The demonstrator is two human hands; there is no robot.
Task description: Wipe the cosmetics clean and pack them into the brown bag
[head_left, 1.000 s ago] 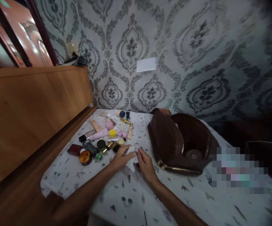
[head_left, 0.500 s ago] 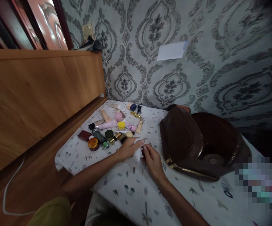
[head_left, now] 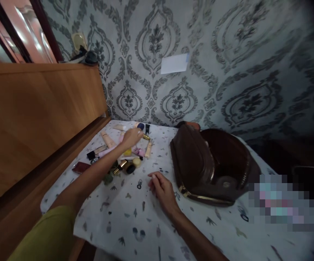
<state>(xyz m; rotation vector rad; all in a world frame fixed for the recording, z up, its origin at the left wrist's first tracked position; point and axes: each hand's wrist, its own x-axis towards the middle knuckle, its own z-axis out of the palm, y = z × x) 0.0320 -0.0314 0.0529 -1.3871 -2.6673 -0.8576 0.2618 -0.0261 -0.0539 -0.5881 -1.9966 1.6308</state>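
My left hand [head_left: 133, 138] reaches over the group of cosmetics, its fingertips at a gold tube [head_left: 146, 137]. The fingers' undersides are hidden, so I cannot tell whether they grip it. Under and around that forearm lie a beige tube [head_left: 107, 139], a pink-and-white tube [head_left: 138, 151], a slim beige tube [head_left: 148, 149], a yellow-lidded jar [head_left: 127, 152], a pale round jar [head_left: 137, 162] and a dark red item [head_left: 81, 167]. My right hand [head_left: 162, 189] hovers low above the patterned cloth [head_left: 143, 221], left of the brown bag [head_left: 189, 163]. Its fingers are curled in, with nothing visible in them.
The brown bag lies with its zip undone on the right. Behind the cloth rises a patterned wall with a white paper [head_left: 174, 63] on it. A wooden panel [head_left: 42, 119] borders the left side. A blurred-out item [head_left: 282, 203] lies at the right.
My hands were together over something white; now they are apart and the white thing is not visible. The left has moved forward over the cosmetics. The view has swung right.
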